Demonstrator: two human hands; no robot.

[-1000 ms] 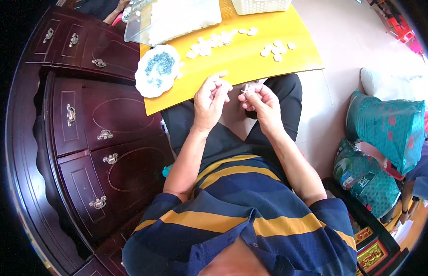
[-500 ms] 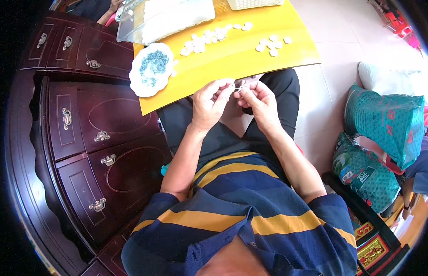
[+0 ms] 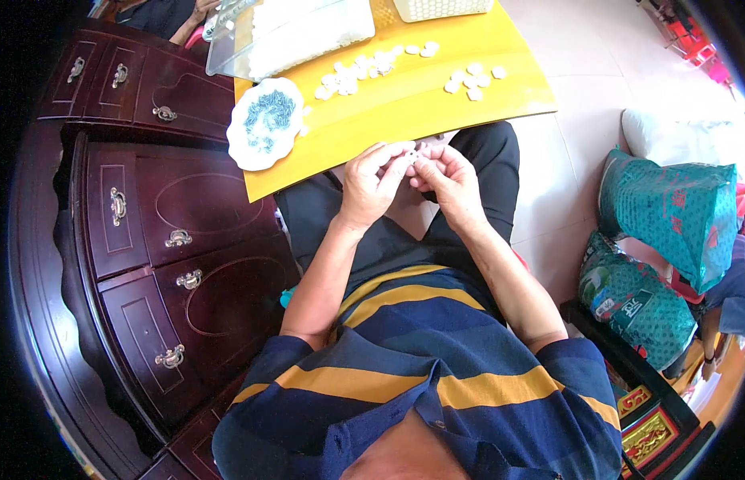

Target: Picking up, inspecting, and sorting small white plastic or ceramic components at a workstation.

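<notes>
Both my hands meet in front of the table's near edge, above my lap. My left hand [image 3: 371, 182] is closed, thumb and fingers pinching a small white piece [image 3: 412, 153]. Against it presses my right hand [image 3: 451, 182], its thumb and forefinger closed at the piece's other side. The fingertips cover most of it, so its exact kind does not show. On the yellow table [image 3: 436, 104] lie a cluster of small white pieces [image 3: 340, 78] and a smaller group [image 3: 472, 80] to the right. A white scalloped dish [image 3: 243, 152] holds many small dark metal-looking bits [image 3: 270, 112].
A clear tray [image 3: 222, 60] with white contents and a pale perforated basket [image 3: 444, 8] stand at the table's far side. Dark wooden cabinets [image 3: 204, 200] line the left. Teal sacks [image 3: 668, 216] and a white sack [image 3: 676, 136] lie right. Another person's hand [image 3: 203, 10] shows far left.
My hands have come closer together. The small gap between my fingertips, where a thin link showed, has closed around the white piece.
</notes>
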